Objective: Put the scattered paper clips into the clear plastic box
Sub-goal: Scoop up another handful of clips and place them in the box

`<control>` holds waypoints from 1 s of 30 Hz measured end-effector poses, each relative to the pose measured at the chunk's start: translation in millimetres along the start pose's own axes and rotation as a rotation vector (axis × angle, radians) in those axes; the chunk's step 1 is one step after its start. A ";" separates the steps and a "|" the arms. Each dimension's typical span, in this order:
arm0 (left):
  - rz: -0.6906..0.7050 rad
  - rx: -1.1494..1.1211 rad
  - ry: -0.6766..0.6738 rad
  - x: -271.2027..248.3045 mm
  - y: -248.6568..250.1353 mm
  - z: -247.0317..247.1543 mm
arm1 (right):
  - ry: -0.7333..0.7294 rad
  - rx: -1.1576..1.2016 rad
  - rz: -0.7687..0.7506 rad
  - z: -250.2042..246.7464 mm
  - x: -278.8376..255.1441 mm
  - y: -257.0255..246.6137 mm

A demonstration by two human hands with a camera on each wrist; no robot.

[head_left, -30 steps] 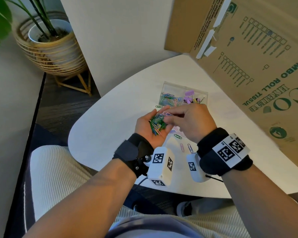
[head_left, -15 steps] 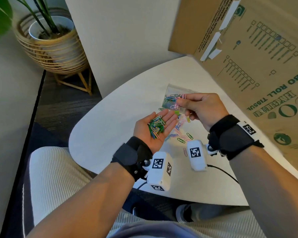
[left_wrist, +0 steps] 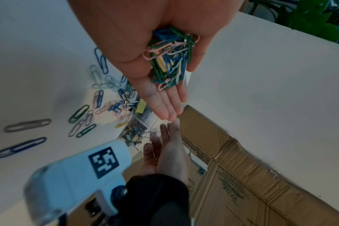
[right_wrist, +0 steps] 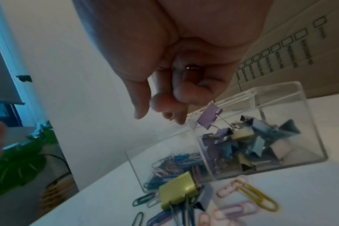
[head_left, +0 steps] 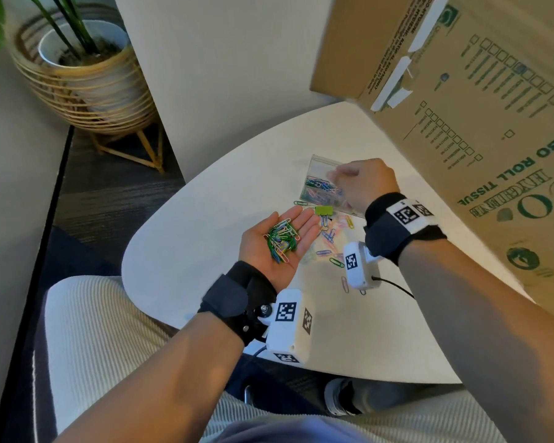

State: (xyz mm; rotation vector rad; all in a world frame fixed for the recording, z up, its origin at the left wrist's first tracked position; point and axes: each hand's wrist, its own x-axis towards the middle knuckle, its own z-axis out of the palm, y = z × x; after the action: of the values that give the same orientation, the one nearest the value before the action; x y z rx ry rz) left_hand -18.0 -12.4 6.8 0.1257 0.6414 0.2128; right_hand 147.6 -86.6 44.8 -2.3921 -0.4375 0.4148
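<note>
A: Head view. Left hand [head_left: 280, 243] palm up, fingers flat, cupping a tangle of thin coated-wire paper clips [head_left: 282, 240], mostly green. Right hand [head_left: 362, 183] hangs over the clear plastic box [head_left: 317, 183] on the smooth white tabletop [head_left: 205, 251].

B: Right hand's grasp?

A: Left wrist view: its fingers extended, nothing held. Loose clips [left_wrist: 81, 120] lie flat on the tabletop just beside the left hand.

B: Right wrist view?

A: Fingers loosely bent above the box, apart from it. Rigid transparent walls, two compartments: paper clips in the left one, folded-metal binder clips [right_wrist: 248, 142] in the right. A yellow binder clip [right_wrist: 177, 194] sits outside, touching the box front.
</note>
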 end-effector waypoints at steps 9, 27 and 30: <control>-0.005 0.030 0.045 2.8 -5.7 5.3 | -0.303 0.031 -0.376 -2.2 -85.2 -9.7; 0.017 0.101 -0.043 -1.6 -11.2 8.6 | -0.230 0.172 -0.212 9.9 -100.1 -10.4; 0.024 0.100 -0.044 0.4 -10.7 8.7 | -0.223 0.310 -0.147 7.3 -99.8 -9.4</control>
State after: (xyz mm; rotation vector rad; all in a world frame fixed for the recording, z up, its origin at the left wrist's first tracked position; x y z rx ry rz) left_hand -10.7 -23.2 11.5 0.2335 0.6071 0.2007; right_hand 53.5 -116.8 63.5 -2.0084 -0.5984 0.6366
